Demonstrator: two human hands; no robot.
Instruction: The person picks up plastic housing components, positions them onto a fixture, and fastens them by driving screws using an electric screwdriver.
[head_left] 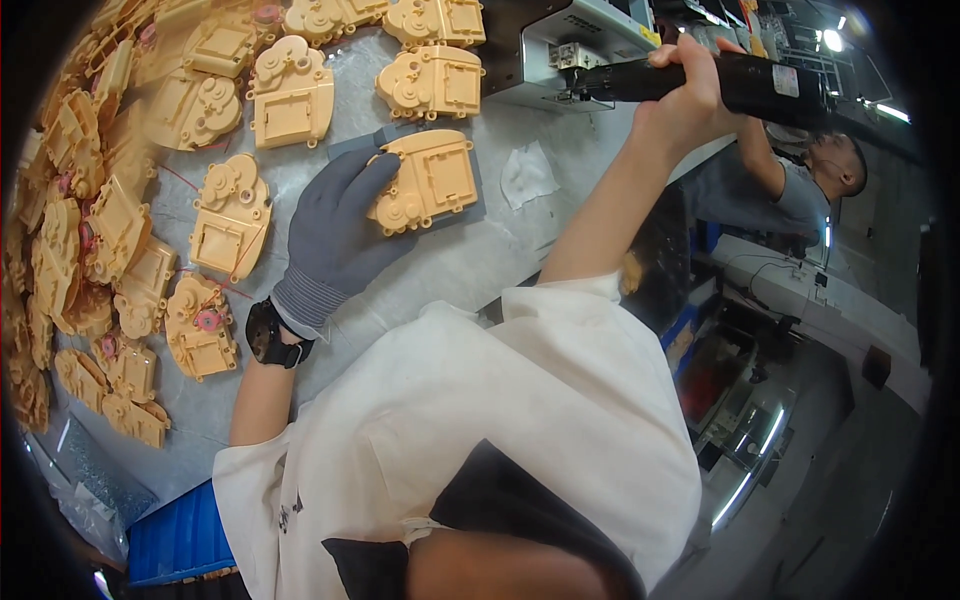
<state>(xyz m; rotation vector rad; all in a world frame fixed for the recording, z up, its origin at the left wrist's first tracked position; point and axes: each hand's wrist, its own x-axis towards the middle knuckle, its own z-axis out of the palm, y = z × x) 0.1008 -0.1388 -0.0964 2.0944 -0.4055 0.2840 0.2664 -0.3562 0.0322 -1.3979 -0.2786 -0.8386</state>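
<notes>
My left hand point(340, 225), in a grey knitted glove, grips the left end of a yellow plastic housing point(432, 182). The housing has a raised rectangular frame and round bosses, and it lies on a dark grey block point(476, 208). Bare, my right hand point(690, 92) is closed round a black powered screwdriver point(745, 90), raised and held sideways. The screwdriver's tip points left, at a small pale block point(577, 57) on the front of a metal box-shaped machine point(570, 25). I cannot tell whether the tip touches that block.
Similar housings point(232, 215) lie spread on the grey table point(330, 330), with a dense pile point(70, 230) at far left. Some have thin red wires. A crumpled white cloth point(528, 175) lies right of the held housing. A blue crate point(180, 540) sits lower left. Another person point(780, 190) is at right.
</notes>
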